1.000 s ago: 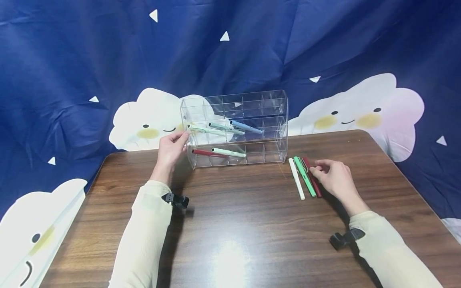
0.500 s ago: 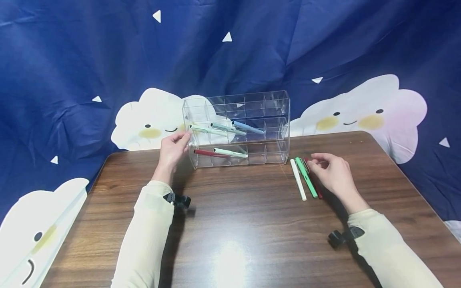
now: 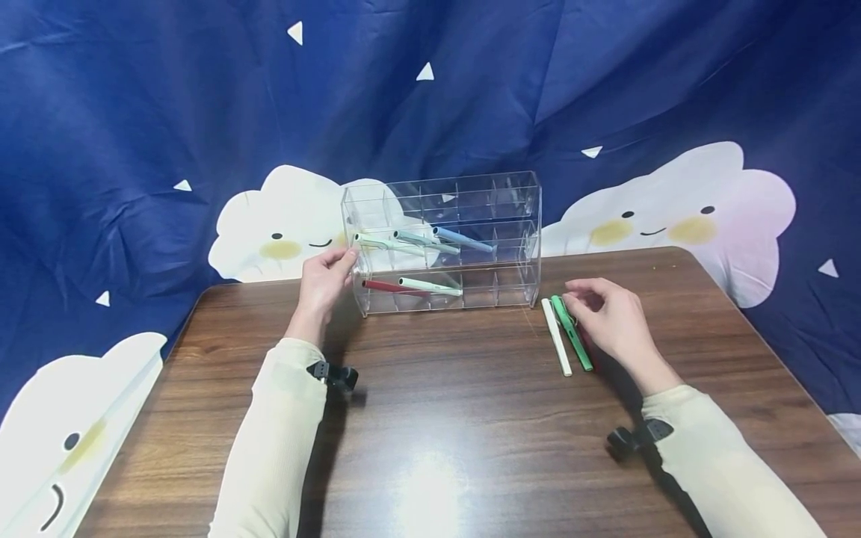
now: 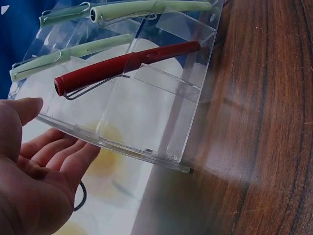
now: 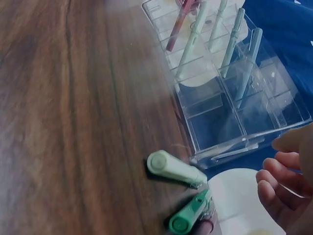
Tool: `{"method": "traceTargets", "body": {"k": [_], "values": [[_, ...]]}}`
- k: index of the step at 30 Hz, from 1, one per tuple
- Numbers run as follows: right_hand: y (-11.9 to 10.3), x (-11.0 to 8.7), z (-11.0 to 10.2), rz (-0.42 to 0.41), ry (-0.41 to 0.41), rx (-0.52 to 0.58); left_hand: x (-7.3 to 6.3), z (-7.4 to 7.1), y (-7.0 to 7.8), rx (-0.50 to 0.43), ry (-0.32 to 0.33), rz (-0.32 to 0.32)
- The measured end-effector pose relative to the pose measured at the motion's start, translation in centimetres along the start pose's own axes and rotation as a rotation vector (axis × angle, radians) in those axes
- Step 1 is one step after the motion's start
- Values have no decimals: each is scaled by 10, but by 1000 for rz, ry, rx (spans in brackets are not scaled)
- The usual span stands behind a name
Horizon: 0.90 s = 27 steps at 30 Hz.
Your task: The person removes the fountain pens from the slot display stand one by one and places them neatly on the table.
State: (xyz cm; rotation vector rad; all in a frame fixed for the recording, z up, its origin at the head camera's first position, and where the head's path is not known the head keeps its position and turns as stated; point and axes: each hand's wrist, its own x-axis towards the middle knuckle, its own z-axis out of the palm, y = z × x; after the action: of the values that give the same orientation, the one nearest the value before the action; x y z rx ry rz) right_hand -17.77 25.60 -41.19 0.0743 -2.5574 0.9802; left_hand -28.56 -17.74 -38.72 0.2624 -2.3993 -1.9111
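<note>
A clear acrylic pen rack (image 3: 477, 276) with several compartments stands at the back of the table. My left hand (image 3: 326, 278) holds its left side panel, thumb on one side and fingers on the other in the left wrist view. In the rack lie a red pen (image 4: 98, 73), a pale green pen (image 3: 430, 286), and further pale green, teal and blue (image 3: 463, 239) pens. To the right, a white pen (image 3: 557, 338), a green pen (image 3: 573, 334) and a mostly hidden dark red pen (image 5: 205, 226) lie side by side. Over them hovers my right hand (image 3: 613, 317), loosely curved, holding nothing.
The brown wooden table (image 3: 430, 418) runs up to a dark blue curtain (image 3: 471, 90) printed with clouds. Small black cameras are strapped on both wrists. Bright glare lies on the front of the table.
My right hand has shifted a little left and away from me, from beside the dark red pen to above the green pen, covering more of the red one. My left hand keeps its hold.
</note>
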Motion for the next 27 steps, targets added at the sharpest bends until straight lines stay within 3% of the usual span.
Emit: {"method": "traceTargets", "body": {"k": [17, 27], "values": [[-27, 19, 15, -175, -3, 57, -1, 0, 3, -16, -8, -31], [-37, 23, 20, -196, 3, 90, -2, 2, 4, -8, -7, -33]]}}
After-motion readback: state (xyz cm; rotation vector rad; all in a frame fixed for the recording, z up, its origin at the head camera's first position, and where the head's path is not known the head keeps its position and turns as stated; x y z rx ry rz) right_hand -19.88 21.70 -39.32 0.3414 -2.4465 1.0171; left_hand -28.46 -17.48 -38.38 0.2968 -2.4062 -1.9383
